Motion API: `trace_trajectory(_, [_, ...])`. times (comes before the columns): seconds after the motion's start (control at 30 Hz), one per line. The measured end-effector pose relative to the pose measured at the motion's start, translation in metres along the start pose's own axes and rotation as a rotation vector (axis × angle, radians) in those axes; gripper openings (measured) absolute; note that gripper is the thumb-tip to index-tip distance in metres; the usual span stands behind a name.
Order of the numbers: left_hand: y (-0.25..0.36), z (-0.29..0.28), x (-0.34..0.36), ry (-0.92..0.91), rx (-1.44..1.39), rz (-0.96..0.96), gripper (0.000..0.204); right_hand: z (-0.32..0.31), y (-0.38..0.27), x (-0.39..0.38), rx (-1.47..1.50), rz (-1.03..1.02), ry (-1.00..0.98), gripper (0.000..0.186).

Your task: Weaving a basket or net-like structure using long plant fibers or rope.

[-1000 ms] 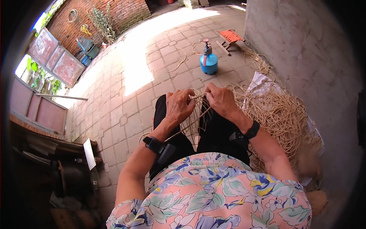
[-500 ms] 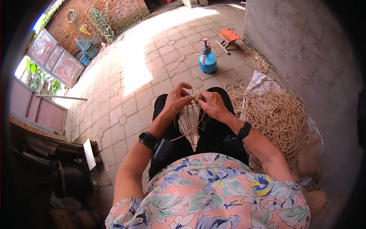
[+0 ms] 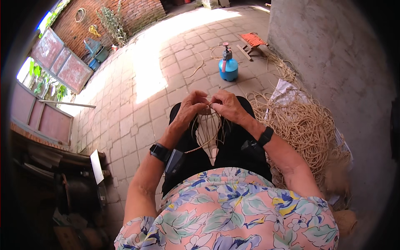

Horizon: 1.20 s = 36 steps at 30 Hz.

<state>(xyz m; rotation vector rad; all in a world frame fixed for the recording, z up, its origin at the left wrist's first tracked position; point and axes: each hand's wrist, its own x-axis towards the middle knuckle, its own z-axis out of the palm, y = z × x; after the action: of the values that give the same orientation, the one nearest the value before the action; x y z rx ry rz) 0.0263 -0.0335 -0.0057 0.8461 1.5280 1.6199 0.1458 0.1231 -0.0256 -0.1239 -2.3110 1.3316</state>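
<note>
Strands of tan cord point(image 3: 203, 134) hang in a loose bundle from my fingers down between my knees. My left hand point(image 3: 191, 106) is closed on the upper part of the cords above my left thigh. Beside it, my right hand point(image 3: 227, 107) pinches the same cords, thumb and forefinger close to the left fingertips. The exact knot or loop between the fingers is too small to make out. A big tangled pile of tan cord point(image 3: 308, 133) lies on a white sack point(image 3: 283, 88) to my right.
A blue pump sprayer point(image 3: 228, 71) stands on the paving point(image 3: 137, 146) ahead, near a small orange-topped folding stool point(image 3: 253, 40). A grey wall point(image 3: 325, 50) rises on the right. Weathered panels point(image 3: 62, 62) lean at left; dark stacked items point(image 3: 75, 191) sit low left.
My hands have drawn closer together at the top of the cords. The left fingers first lifted, then curled back down, and the right hand shifted left, then slightly up.
</note>
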Motion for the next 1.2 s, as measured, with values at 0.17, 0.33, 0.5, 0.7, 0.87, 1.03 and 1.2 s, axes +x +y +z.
trace_trajectory(0.17, [0.007, 0.001, -0.001, -0.087, 0.663, 0.139, 0.022, -0.003, -0.005, 0.007, 0.05, 0.027, 0.027, 0.016])
trace_trajectory(0.33, [0.012, 0.001, -0.004, -0.103, 0.522, 0.077, 0.02, -0.011, -0.008, 0.002, 0.358, 0.27, -0.206, 0.015])
trace_trajectory(0.5, [0.012, 0.006, -0.002, -0.09, 0.6, 0.104, 0.021, -0.021, -0.007, -0.006, 0.301, 0.217, -0.298, 0.018])
trace_trajectory(0.7, [0.006, 0.005, -0.003, -0.071, 0.605, 0.113, 0.021, -0.093, -0.056, -0.028, -0.84, -0.245, -0.288, 0.029])
trace_trajectory(0.87, [0.004, 0.001, -0.005, -0.052, 0.61, 0.153, 0.021, -0.243, -0.006, -0.068, -1.173, 0.141, 0.382, 0.034])
trace_trajectory(1.03, [0.007, 0.01, 0.007, -0.112, 0.621, 0.13, 0.02, -0.407, 0.139, -0.203, -1.254, 0.91, 0.491, 0.03])
trace_trajectory(1.2, [0.0, -0.004, -0.003, -0.076, 0.559, 0.111, 0.017, -0.244, 0.129, -0.127, -0.874, 0.502, 0.25, 0.025])
